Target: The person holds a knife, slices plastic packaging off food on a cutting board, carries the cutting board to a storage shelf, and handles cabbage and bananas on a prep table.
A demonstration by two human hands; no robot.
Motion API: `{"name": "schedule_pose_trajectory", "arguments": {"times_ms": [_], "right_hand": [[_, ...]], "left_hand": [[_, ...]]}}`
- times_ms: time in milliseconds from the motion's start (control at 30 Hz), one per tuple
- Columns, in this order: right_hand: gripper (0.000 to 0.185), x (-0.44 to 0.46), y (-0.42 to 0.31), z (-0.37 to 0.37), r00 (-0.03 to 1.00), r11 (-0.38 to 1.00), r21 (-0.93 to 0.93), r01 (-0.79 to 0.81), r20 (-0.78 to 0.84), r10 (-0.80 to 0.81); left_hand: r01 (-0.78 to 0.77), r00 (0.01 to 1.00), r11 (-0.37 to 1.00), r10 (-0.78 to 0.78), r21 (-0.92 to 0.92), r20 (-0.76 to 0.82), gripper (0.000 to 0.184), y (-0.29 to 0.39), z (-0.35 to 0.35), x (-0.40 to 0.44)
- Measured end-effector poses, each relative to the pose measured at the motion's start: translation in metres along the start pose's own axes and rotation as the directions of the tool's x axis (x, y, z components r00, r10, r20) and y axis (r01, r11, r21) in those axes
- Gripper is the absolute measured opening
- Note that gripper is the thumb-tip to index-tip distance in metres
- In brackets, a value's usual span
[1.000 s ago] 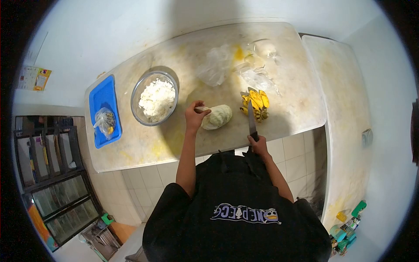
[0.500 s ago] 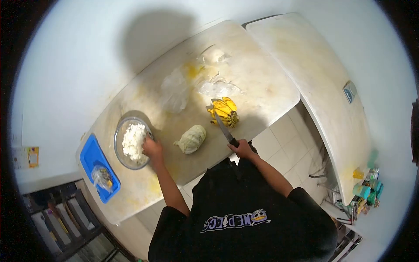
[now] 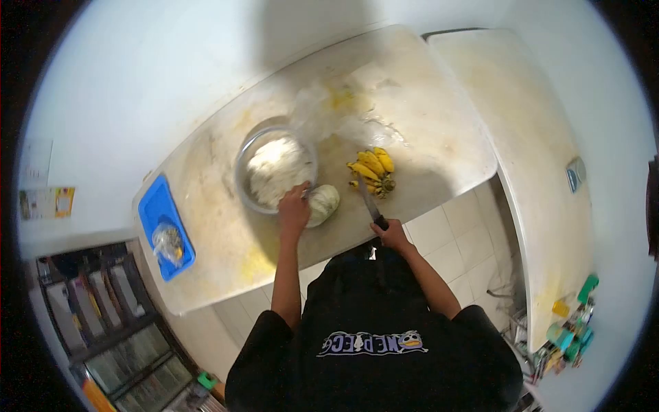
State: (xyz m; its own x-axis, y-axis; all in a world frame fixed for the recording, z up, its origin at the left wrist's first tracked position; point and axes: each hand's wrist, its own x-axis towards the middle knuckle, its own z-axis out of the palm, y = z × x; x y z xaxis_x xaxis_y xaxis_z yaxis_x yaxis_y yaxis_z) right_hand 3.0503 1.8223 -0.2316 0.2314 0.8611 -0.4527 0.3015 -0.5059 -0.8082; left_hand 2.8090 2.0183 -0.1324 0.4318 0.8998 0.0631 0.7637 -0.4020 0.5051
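Note:
My left hand [image 3: 294, 211] is closed on the near right rim of a round, clear bowl [image 3: 241, 180]. White, crumbly or shredded food [image 3: 278, 168] fills much of it; I cannot tell its exact kind. Close beside that hand lies a pale green cabbage [image 3: 324, 204], partly hidden by the hand. In my right hand [image 3: 392, 235] is the black handle of a kitchen knife [image 3: 371, 204], its blade pointing up and left. The blade tip reaches to a bunch of yellow bananas [image 3: 371, 165] lying on the table.
Crumpled clear plastic bags [image 3: 319, 113] lie at the back of the table [image 3: 206, 275]. To the left, a blue tray [image 3: 160, 199] holds a tied plastic bag [image 3: 167, 242]. A second table [image 3: 542, 172] on the right carries a small scale [image 3: 575, 174] and several containers [image 3: 561, 336].
My left hand has gone from the food inside the bowl to its rim. The bowl has moved right, up against the cabbage. The knife stays in my right hand; the view has shifted.

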Motion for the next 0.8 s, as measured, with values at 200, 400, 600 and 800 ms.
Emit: {"name": "schedule_pose_trajectory", "arguments": {"times_ms": [200,400,600,800], "right_hand": [[0.040,0.000,0.001,0.006,0.997,0.992,0.129,-0.008,-0.071,0.017],[0.035,-0.006,-0.012,0.018,0.965,0.936,0.296,-0.190,-0.119,0.234],[0.037,-0.019,-0.014,0.060,0.846,0.970,0.217,-0.114,-0.490,0.209],[0.032,-0.051,-0.018,0.091,0.858,0.961,0.213,-0.175,-0.447,0.255]], "left_hand": [[0.001,0.974,0.999,0.010,-0.049,0.228,0.025,0.022,-0.012,0.017],[-0.137,0.974,0.987,0.150,-0.090,0.167,0.044,-0.050,0.017,0.078],[-0.295,0.934,0.943,0.250,0.156,0.255,0.080,-0.039,0.031,0.133],[-0.278,0.878,0.951,0.195,0.134,0.438,0.072,-0.032,0.047,0.162]]}}
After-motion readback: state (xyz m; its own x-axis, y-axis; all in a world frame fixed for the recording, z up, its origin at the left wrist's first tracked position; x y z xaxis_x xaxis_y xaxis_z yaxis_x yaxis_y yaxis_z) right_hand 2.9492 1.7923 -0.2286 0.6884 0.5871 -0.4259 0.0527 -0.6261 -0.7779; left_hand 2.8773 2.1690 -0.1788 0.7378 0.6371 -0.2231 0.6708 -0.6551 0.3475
